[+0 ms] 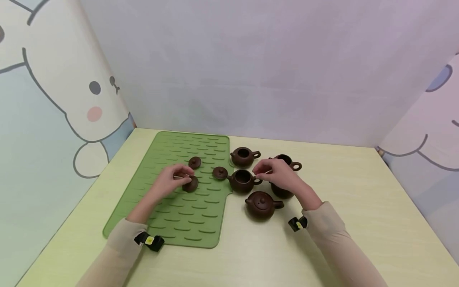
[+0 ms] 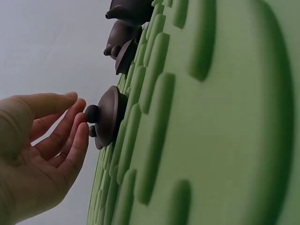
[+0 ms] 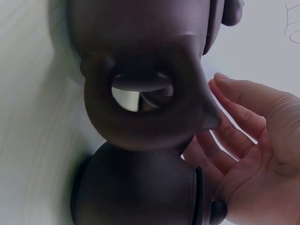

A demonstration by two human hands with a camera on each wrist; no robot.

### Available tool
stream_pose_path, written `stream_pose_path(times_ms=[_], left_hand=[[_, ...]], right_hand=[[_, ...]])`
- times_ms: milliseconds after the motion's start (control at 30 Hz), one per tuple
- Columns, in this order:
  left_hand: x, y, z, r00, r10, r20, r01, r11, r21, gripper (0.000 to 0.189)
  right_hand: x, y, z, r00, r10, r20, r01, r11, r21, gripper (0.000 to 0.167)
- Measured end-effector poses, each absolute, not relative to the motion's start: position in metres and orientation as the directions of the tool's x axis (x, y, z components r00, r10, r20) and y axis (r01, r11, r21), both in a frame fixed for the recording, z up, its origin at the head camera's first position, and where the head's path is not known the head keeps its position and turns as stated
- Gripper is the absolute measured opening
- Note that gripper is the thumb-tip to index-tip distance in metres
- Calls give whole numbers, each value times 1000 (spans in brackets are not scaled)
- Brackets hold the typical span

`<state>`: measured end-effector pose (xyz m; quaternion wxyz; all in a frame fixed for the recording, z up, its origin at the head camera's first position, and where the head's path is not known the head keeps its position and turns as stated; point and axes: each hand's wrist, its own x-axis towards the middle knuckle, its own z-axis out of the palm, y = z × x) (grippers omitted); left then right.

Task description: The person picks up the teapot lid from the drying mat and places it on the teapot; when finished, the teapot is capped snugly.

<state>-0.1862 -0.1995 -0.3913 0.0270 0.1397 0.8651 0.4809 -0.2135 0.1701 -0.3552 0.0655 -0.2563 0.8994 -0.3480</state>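
On the green mat, my left hand (image 1: 173, 179) hovers at a dark brown teapot lid (image 1: 191, 184). Its fingertips are close beside the lid's knob (image 2: 92, 114), the thumb apart from it; contact is unclear. Two more lids, one behind (image 1: 195, 162) and one to the right (image 1: 220, 173), lie near it. With loosely bent fingers, my right hand (image 1: 281, 173) is over the teapots, beside the handle of an uncovered teapot (image 1: 242, 181). In the right wrist view the hand (image 3: 262, 150) appears beyond a large teapot handle (image 3: 154, 136), its thumb free. Whether it touches anything is hidden.
Behind stands another lidless teapot (image 1: 244, 156); a lidded teapot (image 1: 261, 205) is in front. Partly under my right hand are an open teapot (image 1: 285, 158) and another dark pot (image 1: 282, 193). The pale table (image 1: 344, 179) extends right, with a wall (image 1: 244, 71) behind.
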Motion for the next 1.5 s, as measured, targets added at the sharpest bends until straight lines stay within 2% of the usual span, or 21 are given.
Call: stream_pose_path(times_ms=[367,567,900,1133,1367,1500], left_hand=[[-184,-204,-397,-967,250,47,174,513,841,26],[-185,-205,-399,-969,244,22,153,533,832,26],[-184,-202,-397,-979,201,14,131,582,803,18],[-187,-196,-387,-982,186,30,136,588,797,17],[-186,-183,-380,-968,232,91,212,572,792,16],[-185,-171,-375,-967,241,88,211,554,805,16]], right_hand=[[-217,170,-356,-841,-541,10,-427,653,-626,13],[-219,168,-354,-850,-526,-24,-416,699,-582,13],[-223,168,-352,-841,-539,-58,-419,714,-561,11],[-234,174,-348,-808,-578,-114,-397,677,-620,14],[-237,180,-355,-777,-611,-152,-350,619,-703,15],[-240,182,-356,-750,-641,-165,-342,588,-733,15]])
